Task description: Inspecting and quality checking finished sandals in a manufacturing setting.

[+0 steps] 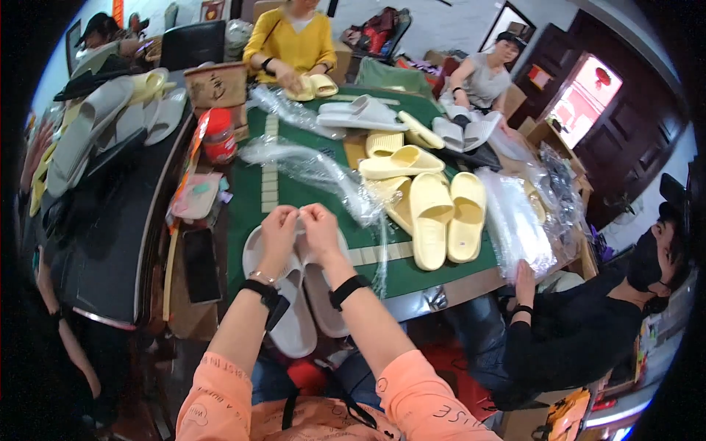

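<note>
A pair of light grey slippers [296,327] lies at the near edge of the green table, their toe ends partly covered by my hands. Over them, my left hand [278,234] and my right hand [321,234] come together with fingertips pinched, almost touching. Whatever is between the fingers is too small to make out. Just beyond my hands lies a crumpled clear plastic bag [312,167]. To the right, pale yellow slippers [430,224] are heaped, with grey slippers [360,114] farther back.
On the left are a red-lidded jar [218,136], a dark phone [201,266] and a black table [110,242] stacked with slippers. A stack of clear bags [518,224] lies at the right, under a co-worker's hand [524,283]. Other people sit around the green table [246,198].
</note>
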Motion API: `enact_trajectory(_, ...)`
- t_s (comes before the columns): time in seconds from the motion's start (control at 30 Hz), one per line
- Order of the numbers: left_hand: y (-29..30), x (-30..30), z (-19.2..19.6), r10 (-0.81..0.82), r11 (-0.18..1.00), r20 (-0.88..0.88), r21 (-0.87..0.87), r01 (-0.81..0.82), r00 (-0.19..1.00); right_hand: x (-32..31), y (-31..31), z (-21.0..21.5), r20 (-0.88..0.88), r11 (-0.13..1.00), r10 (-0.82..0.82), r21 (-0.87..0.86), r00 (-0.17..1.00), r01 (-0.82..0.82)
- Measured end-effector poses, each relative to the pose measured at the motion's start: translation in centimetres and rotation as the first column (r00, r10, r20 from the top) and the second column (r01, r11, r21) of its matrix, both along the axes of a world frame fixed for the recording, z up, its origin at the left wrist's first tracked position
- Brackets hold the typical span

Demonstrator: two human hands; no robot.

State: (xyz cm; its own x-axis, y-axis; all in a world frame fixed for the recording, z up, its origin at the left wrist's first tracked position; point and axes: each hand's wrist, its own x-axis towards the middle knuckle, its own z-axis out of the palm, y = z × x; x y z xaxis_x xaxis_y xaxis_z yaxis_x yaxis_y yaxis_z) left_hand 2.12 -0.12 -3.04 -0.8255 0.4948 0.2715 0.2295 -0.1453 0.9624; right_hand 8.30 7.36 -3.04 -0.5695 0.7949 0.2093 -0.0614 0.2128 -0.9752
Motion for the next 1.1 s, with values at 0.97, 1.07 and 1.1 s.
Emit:
enact_trajectory(0.97, -1.6, 1.2, 0.2, 0.016, 0.996, 0.020, -0.088, -0.014, 1.000, 0.2, -1.5, -0.7, 0.214, 0.980, -0.062, 0.199, 0.975, 0.018)
enact_trajectory(1.07, -1.2, 1.0, 0.0, 0.044, 0.995, -0.065, -0.089, -0.050, 0.997, 0.3, -1.3, -0.3, 0.192, 0.959, -0.071, 0.283, 0.979, 0.014)
enact_trajectory(1.1, -0.9, 0.8, -0.1, 0.043, 0.994, -0.106, -0.096, -0.053, 0.993, 0.2, -1.1, -0.4, 0.185, 0.961, -0.076, 0.276, 0.980, 0.023)
